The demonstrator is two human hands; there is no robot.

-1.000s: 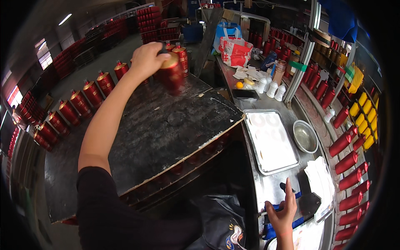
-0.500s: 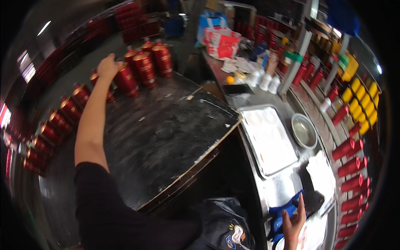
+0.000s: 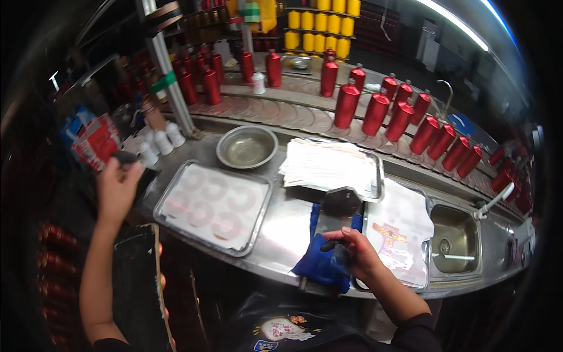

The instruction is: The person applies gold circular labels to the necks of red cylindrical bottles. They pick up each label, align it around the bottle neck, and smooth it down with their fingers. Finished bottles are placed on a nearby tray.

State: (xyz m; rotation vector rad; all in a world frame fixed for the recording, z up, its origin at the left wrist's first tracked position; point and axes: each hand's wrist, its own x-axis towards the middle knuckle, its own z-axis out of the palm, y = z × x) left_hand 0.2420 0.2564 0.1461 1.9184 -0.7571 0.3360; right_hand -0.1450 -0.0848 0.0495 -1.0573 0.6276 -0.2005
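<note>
My left hand [image 3: 115, 190] is raised at the left, fingers curled round a small dark object [image 3: 125, 157] whose kind is too blurred to tell. Over a blue cloth [image 3: 319, 267] on the steel counter, my right hand [image 3: 365, 257] has its thumb and fingers drawn together at a dark piece that they partly hide. Just beyond it stands a dark, angular-topped fixture [image 3: 341, 202]. Left of the cloth lies a steel tray [image 3: 253, 240] with white paper bearing grey, arc-shaped prints. On its right, another tray holds a white sheet [image 3: 404, 214] with a colourful printed shape.
A metal bowl [image 3: 271, 154] and stacked white sheets [image 3: 322, 167] stand behind. Red bottles [image 3: 347, 105] line the ledge beyond. At the right is a sink [image 3: 474, 249] with a tap [image 3: 495, 199]. A metal post [image 3: 173, 97] rises near several white bottles [image 3: 161, 141].
My view has turned right from the black table with red bottles to the counter. My left hand has come away from the bottle row. My right hand's spread fingers have closed in.
</note>
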